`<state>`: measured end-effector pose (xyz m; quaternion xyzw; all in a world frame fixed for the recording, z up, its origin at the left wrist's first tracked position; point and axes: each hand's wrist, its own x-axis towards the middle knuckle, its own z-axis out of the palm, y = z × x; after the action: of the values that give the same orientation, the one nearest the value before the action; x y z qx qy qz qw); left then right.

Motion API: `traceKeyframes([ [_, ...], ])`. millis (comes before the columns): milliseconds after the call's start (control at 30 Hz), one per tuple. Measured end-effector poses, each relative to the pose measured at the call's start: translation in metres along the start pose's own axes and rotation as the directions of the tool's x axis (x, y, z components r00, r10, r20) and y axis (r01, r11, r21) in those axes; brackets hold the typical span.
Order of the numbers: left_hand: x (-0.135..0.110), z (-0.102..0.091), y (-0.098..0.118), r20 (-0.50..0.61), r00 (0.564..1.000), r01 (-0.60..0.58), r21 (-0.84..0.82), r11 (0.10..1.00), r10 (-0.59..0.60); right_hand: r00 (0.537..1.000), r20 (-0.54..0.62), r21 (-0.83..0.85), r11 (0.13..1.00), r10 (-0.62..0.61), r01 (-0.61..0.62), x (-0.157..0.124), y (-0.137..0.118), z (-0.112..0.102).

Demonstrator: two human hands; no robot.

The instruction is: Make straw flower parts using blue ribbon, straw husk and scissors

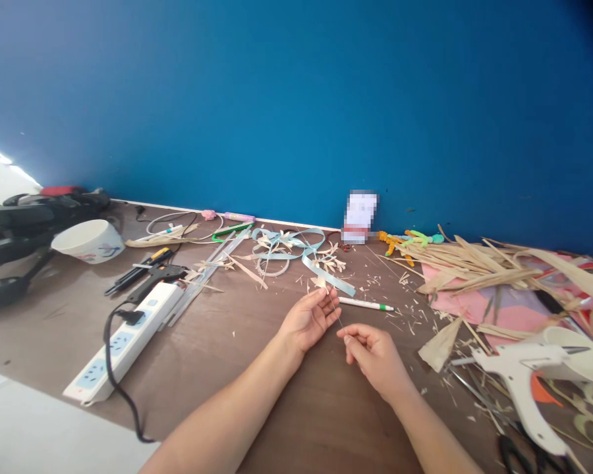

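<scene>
My left hand pinches the upper end of a thin pale straw strip just above the brown table. My right hand is closed in a pinch on the strip's lower end, a little to the right. A small folded straw piece sits at the strip's top by my left fingertips. A white pen with a green tip lies just beyond both hands.
A white power strip with a black plug lies left. A white glue gun and scissors are at the right. Straw strips, light blue ribbon, a white bowl and tools fill the back, against a blue wall.
</scene>
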<state>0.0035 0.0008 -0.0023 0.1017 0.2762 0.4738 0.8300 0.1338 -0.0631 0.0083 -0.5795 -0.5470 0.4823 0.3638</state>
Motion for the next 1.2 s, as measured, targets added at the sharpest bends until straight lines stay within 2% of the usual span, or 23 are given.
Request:
traceKeyframes([
  [367, 0.0001, -0.0002, -0.0006, 0.018, 1.0, -0.01, 0.047, 0.999, 0.009, 1.0, -0.012, -0.002, 1.0, -0.016, 0.016, 0.0006, 0.002, -0.0007],
  [500, 0.0002, 0.0003, 0.0013, 0.026, 0.998, -0.061, 0.092, 0.994, 0.058, 0.999, -0.017, 0.014, 0.999, -0.032, 0.032, 0.0008, 0.0017, -0.0002],
  [767, -0.0008, 0.0056, 0.0056, 0.05, 0.982, -0.187, 0.299, 0.936, 0.181, 0.997, -0.05, 0.053, 0.997, -0.06, 0.063, 0.0009, 0.0022, -0.0016],
  [1200, -0.0027, 0.005, 0.0064, 0.117, 0.974, -0.225, 0.366, 0.903, 0.196, 0.997, -0.062, 0.042, 0.998, -0.053, 0.056, -0.0001, 0.0031, 0.0002],
])
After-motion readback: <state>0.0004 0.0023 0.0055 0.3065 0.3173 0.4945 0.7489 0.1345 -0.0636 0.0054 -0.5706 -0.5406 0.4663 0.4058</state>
